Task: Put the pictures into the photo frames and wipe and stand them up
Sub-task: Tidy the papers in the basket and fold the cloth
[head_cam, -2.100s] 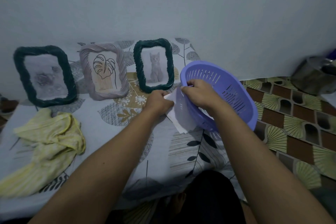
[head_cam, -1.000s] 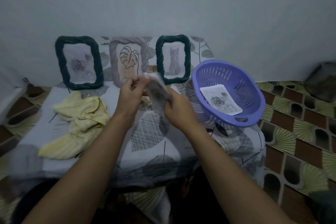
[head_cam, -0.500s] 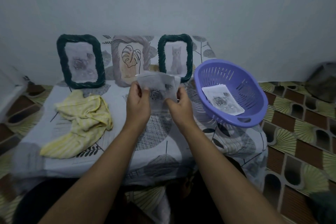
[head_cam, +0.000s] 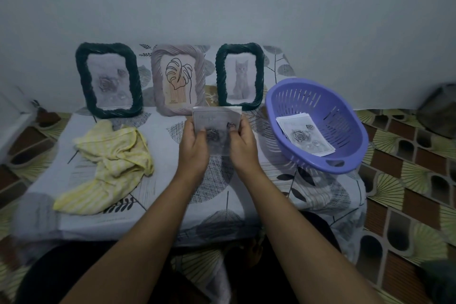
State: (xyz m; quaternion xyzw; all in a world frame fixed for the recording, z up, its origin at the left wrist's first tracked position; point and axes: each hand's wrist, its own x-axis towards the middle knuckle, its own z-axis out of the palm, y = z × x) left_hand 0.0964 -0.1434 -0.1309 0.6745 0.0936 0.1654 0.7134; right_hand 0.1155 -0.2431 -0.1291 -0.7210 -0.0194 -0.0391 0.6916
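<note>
The left hand [head_cam: 195,145] and the right hand [head_cam: 243,145] both pinch one rose picture [head_cam: 217,118] by its lower part, above the middle of the counter [head_cam: 162,180]. Three frames [head_cam: 158,81] stand at 12 o'clock, each with a picture inside. I judge the step is checking a print. More prints [head_cam: 304,137] lie in the basket [head_cam: 318,103] at 3 o'clock, the cloth [head_cam: 111,155] at 9 o'clock. The next move probably needs an empty frame, and I see none.
</note>
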